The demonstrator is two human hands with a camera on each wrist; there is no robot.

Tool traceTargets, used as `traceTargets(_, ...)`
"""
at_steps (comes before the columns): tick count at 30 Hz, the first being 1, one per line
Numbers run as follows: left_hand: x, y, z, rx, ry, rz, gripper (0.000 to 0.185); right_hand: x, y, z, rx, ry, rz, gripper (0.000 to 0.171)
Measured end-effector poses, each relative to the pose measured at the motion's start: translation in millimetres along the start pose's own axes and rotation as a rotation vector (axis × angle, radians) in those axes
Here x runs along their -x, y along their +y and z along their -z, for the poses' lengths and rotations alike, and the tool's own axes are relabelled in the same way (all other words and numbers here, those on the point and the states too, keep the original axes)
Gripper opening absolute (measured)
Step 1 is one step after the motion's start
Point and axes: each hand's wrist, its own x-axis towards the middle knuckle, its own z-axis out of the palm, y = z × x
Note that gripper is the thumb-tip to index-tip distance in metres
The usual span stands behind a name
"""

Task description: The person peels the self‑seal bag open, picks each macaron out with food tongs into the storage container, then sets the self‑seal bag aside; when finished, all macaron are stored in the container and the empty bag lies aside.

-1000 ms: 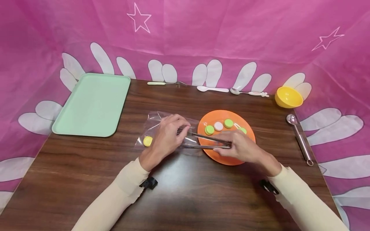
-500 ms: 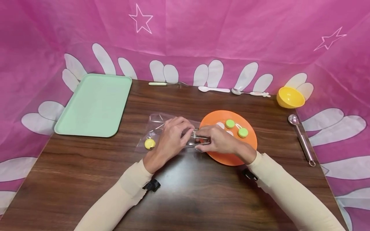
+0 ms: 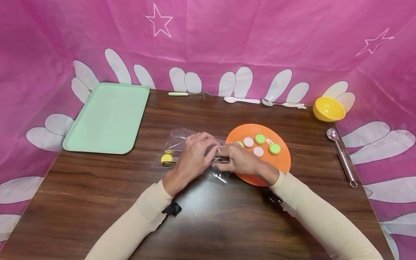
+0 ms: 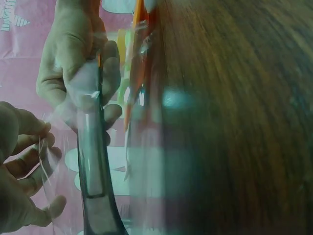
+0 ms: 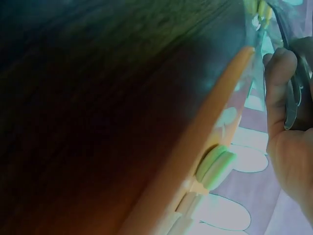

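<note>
A clear plastic bag (image 3: pixel 182 139) lies on the wooden table left of an orange plate (image 3: pixel 279 164). My left hand (image 3: pixel 195 153) pinches the bag's mouth. My right hand (image 3: pixel 238 159) grips metal tongs (image 3: pixel 221 159) that reach inside the bag, their tips on either side of a yellow macaron (image 3: pixel 167 158). The plate carries several macarons, among them a green one (image 3: pixel 260 139) and a white one (image 3: pixel 258 151). In the left wrist view the tongs (image 4: pixel 93 161) run through the bag (image 4: pixel 63 147). The right wrist view shows the plate's rim (image 5: pixel 195 147) and a green macaron (image 5: pixel 215 166).
A mint green tray (image 3: pixel 107 117) sits at the back left. Along the back edge lie a fork (image 3: pixel 186 94), a white spoon (image 3: pixel 242 100) and another spoon (image 3: pixel 282 104). A yellow bowl (image 3: pixel 328 109) and a metal scoop (image 3: pixel 341 155) are at the right.
My right hand has moved left from over the plate to the bag's mouth, pushing the tongs deeper until their tips reach the yellow macaron. My left hand has stayed on the bag.
</note>
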Motion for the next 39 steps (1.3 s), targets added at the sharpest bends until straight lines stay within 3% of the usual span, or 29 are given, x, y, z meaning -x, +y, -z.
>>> traceTargets(10, 0.2, -1.0, -1.2, -0.08, 0.019, 0.01, 0.008, 20, 0, 10, 0.042, 0.073, -0.092, 0.016)
traceTargets(19, 0.0, 4.4, -1.4, 0.022, 0.036, -0.018, 0.008, 37, -3, 15, 0.008, 0.057, -0.202, 0.016)
traceTargets(22, -0.5, 5.5, -2.2, 0.032, 0.042, -0.028, 0.008, 35, -7, 16, 0.022, 0.056, -0.196, 0.011)
traceTargets(29, -0.4, 2.4, -5.9, 0.029, 0.063, -0.055, 0.007, 28, -15, 12, 0.137, 0.072, -0.15, 0.024)
traceTargets(39, 0.0, 0.2, -3.1, 0.029, 0.053, -0.04, 0.008, 48, -15, 13, 0.082, 0.134, -0.157, 0.029)
